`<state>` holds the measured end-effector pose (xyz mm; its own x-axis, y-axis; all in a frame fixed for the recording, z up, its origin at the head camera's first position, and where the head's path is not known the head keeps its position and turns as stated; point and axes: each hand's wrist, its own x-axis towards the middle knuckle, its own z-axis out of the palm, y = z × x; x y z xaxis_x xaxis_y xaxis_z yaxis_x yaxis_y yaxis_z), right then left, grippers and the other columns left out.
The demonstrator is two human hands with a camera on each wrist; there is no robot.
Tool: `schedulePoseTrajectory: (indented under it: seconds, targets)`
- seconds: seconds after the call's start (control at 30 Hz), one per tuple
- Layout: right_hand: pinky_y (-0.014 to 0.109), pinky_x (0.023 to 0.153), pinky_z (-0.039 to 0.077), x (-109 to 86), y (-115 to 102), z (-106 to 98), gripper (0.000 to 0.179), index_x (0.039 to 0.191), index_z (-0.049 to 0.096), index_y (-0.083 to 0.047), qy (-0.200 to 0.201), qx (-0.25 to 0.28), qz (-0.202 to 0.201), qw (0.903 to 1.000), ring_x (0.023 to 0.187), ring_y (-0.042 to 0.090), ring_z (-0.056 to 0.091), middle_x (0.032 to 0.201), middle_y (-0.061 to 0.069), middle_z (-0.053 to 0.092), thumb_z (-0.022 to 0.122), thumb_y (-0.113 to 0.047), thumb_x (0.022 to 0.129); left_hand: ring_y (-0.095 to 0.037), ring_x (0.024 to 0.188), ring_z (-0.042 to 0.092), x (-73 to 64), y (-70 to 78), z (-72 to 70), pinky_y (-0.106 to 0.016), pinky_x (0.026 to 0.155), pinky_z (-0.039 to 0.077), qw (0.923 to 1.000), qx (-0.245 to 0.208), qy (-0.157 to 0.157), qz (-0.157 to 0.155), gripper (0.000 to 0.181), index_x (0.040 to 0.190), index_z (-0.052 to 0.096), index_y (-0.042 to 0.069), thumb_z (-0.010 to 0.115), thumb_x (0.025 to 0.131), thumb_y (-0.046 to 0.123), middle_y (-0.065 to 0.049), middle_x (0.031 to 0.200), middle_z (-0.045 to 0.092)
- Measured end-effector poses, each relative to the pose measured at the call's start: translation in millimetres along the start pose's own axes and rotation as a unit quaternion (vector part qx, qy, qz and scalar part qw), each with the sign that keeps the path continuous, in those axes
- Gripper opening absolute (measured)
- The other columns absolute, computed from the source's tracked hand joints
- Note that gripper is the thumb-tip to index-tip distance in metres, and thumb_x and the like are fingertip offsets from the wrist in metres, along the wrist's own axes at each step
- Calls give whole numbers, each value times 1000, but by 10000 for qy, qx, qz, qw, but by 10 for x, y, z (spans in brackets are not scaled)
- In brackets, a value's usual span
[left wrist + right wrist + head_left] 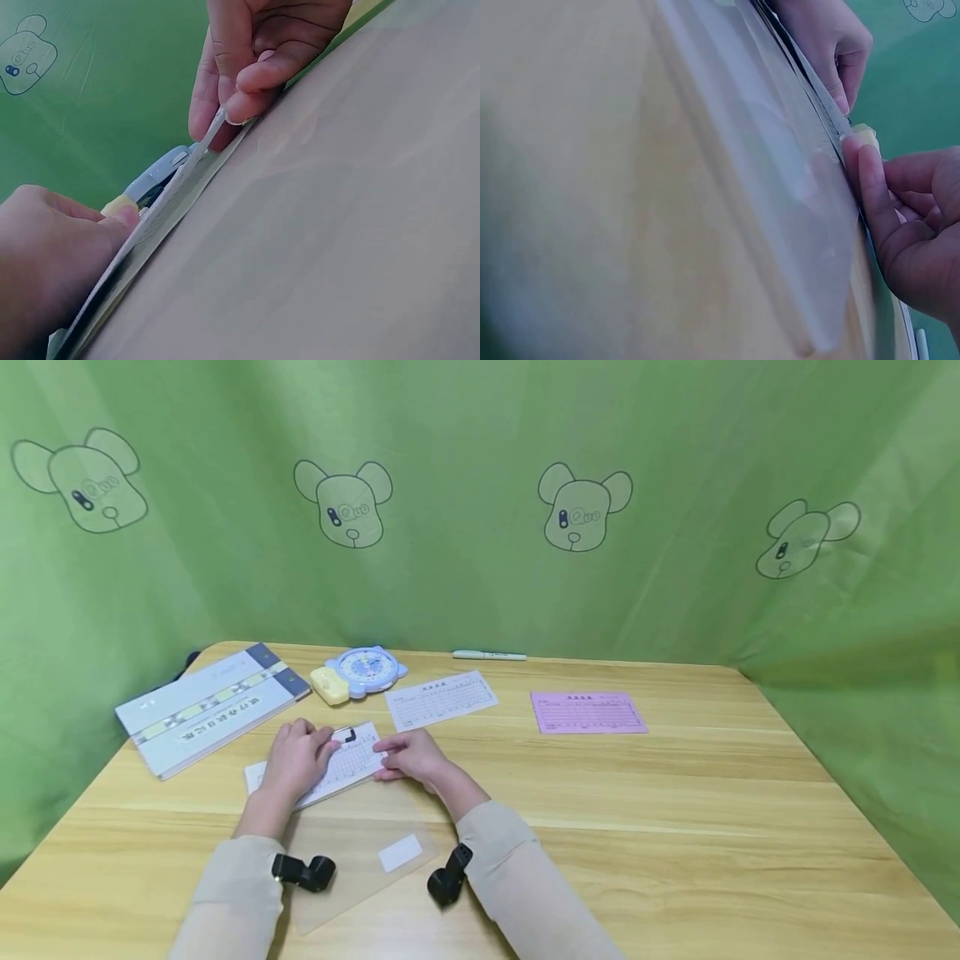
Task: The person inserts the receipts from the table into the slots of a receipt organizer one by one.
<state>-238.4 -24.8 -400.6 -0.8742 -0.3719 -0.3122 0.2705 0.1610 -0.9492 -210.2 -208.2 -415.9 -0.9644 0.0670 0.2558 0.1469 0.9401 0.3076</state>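
A stack of printed paper forms [352, 764] lies at an angle on the left part of the table. My left hand [296, 758] is over its middle, thumb and fingertip pinched at a small dark clip [348, 736] on the far edge. At the right end my right hand [416, 756] pinches the forms between thumb and fingers. The left wrist view shows the forms [169, 195] edge-on, left hand [56, 259] low, right hand [274, 60] above. In the right wrist view, the left hand [832, 45] and right hand [922, 225] meet along the forms' edge.
A clear plastic sheet [345, 881] with a white label lies under my forearms. Beyond are a silver-blue ledger book [217, 706], a yellow block [330, 686], a blue clock [367, 668], a white form [442, 700], a pen [489, 655] and a pink form [588, 712].
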Motion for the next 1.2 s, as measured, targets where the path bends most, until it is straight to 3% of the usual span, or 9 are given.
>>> schedulePoseTrajectory:
  seconds: [0.4,0.7,0.97,1.2]
  targets:
    - [27,60,48,-142,21,-100,24,102,58,5,-351,-99,-250,9990,63,18,60,80,13,59,55,8,78,-30,84,39,-26,-70,38,-41,71,31,9973,-624,345,-200,35,109,57,-2,55,84,23,-18,93,47]
    - [31,64,48,-263,22,-382,30,108,54,6,-449,-96,-505,9977,70,23,60,91,17,60,58,3,78,-30,82,39,-10,-114,67,-41,70,30,9918,-1120,483,-382,36,107,59,-1,59,82,25,-17,91,47]
    - [36,73,45,-405,-25,-878,36,114,48,10,-251,-102,-959,9950,86,32,55,102,25,53,56,6,78,-28,80,38,-20,-87,64,-40,69,29,9882,-1371,516,-452,36,107,59,-1,60,81,23,-16,90,46]
    - [40,77,43,-508,-11,-1558,40,117,45,10,541,-282,-1150,9915,94,38,50,107,25,50,55,6,78,-27,80,37,-15,-59,72,-37,68,28,9871,-1433,437,-569,36,108,59,0,60,81,24,-14,90,45]
